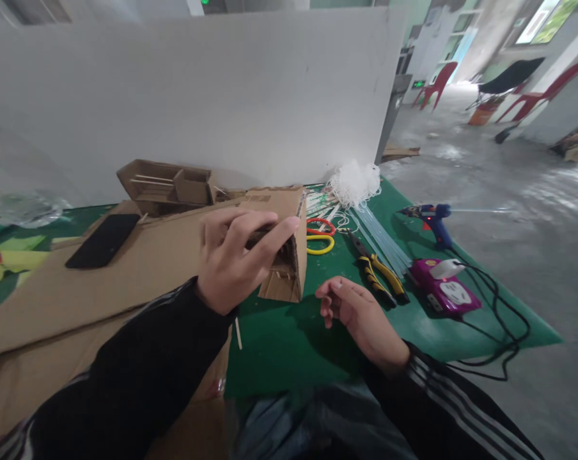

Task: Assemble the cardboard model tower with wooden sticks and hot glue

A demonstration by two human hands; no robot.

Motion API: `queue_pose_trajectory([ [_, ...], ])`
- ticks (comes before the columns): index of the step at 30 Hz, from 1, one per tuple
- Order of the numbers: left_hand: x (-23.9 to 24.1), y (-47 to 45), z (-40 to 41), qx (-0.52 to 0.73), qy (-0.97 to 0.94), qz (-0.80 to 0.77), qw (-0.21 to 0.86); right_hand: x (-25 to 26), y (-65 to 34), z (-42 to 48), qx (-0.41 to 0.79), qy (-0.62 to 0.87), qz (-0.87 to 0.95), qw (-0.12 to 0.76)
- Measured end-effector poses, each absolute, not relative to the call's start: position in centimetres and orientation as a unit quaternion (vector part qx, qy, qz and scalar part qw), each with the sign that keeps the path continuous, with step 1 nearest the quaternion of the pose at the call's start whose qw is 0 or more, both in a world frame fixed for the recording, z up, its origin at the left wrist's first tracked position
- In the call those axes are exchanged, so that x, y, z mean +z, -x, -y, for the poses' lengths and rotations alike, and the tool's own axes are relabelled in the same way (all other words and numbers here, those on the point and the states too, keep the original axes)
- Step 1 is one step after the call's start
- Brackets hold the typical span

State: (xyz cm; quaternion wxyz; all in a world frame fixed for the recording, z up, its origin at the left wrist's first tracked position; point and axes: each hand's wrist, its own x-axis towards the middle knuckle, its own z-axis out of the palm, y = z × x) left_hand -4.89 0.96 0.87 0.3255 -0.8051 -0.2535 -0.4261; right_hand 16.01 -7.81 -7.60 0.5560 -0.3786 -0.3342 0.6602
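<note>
My left hand (pixel 238 255) is wrapped over the top of a small cardboard box (pixel 296 255) with an open front, its fingers bent around the upper edge. Inside the box's lower part, short wooden sticks show; the hand hides much of the rest. To the right, my right hand (pixel 353 313) hovers above the green table (pixel 279 358), apart from the box. Its fingers are loosely curled and nothing shows in them. Close by lie yellow-and-black pliers (pixel 378 271) and scissors with red and yellow handles (pixel 320 243).
A blue glue gun (pixel 430 217) and a purple power socket (pixel 445 287) with black cables are at right. Clear glue sticks (pixel 380 233) lie near white stringy material (pixel 353 183). At left, a black phone (pixel 103 241) rests on cardboard sheets (pixel 140 281), before another cardboard box (pixel 193 185).
</note>
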Motion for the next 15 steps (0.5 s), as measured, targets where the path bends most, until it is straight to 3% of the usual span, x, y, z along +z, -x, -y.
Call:
queue_pose_trajectory([
  [15, 1.75, 5.03, -1.88, -0.475, 0.814, 0.215, 0.257, -8.00, -15.93, 7.86, 0.633, 0.386, 0.392, 0.544],
])
